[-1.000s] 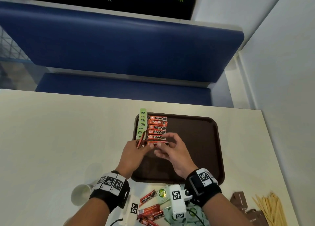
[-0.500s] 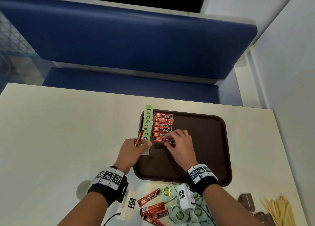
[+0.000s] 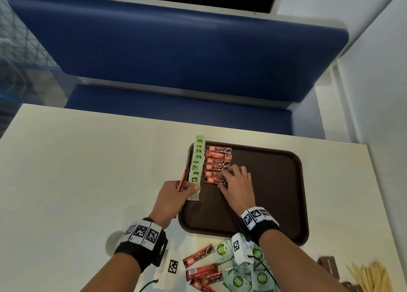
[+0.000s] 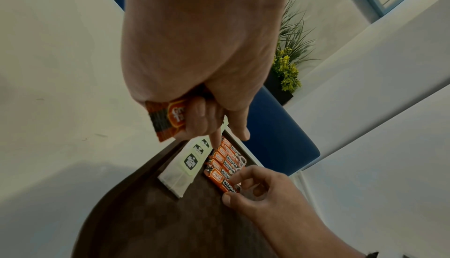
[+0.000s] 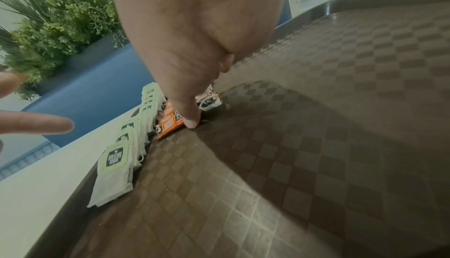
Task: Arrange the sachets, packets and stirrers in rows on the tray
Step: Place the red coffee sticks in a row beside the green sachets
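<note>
Tray [image 3: 275,181]: six red coffee sachets [image 3: 218,160], about eight green tea packets [image 3: 196,159]; left hand [image 3: 170,200]: one sachet [image 3: 182,180].

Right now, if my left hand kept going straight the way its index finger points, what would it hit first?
Probably the row of green tea bags along the tray's left edge; the left hand holds a coffee sachet, and depth is unclear.

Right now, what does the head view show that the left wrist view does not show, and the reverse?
Only the head view shows the loose sachets, the green packets and the wooden stirrers waiting on the table near the person, and the whole tray.

Only the left wrist view shows the printed face of the red sachets gripped in the left hand.

Both show the tea bag row, the coffee sachet row and the right hand at the nearest sachet.
</note>
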Motion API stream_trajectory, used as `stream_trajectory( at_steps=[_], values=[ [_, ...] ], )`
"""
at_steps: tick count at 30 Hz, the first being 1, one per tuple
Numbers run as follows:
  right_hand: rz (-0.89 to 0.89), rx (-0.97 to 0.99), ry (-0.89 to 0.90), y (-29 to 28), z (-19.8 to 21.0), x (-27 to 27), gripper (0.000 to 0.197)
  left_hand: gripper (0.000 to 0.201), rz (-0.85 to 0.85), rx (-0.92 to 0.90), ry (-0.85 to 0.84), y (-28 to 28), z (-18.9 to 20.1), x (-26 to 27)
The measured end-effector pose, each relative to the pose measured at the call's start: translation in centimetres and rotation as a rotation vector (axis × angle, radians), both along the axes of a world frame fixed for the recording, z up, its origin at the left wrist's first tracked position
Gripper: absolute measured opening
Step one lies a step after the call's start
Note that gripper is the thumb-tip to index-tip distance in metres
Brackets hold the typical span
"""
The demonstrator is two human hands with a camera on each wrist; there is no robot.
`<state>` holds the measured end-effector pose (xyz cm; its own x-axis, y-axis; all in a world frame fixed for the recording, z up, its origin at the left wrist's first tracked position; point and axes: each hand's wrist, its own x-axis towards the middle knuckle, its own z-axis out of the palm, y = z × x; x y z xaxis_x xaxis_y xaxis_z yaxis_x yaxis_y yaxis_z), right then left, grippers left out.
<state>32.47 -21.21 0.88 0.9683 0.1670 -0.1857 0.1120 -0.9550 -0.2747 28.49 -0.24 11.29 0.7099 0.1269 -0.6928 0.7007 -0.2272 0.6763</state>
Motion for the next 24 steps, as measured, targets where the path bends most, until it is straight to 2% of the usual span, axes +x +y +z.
stream_trajectory(
  at_steps=[8, 20, 24],
  values=[
    [0.045, -0.009, -0.016, 0.2, -0.1, 0.1, 0.029, 0.027, -0.012, -0.005, -0.013, -0.1, -0.2, 0.2],
    [0.062, -0.016, -0.026, 0.2, 0.0, 0.1, 0.031, 0.026, -0.029, -0.011, -0.022, 0.1, 0.6, 0.3],
    [0.011, 0.078, -0.007, 0.4, 0.8, 0.0, 0.029, 0.018, -0.063, -0.007, -0.056, 0.3, -0.5, 0.4]
  ],
)
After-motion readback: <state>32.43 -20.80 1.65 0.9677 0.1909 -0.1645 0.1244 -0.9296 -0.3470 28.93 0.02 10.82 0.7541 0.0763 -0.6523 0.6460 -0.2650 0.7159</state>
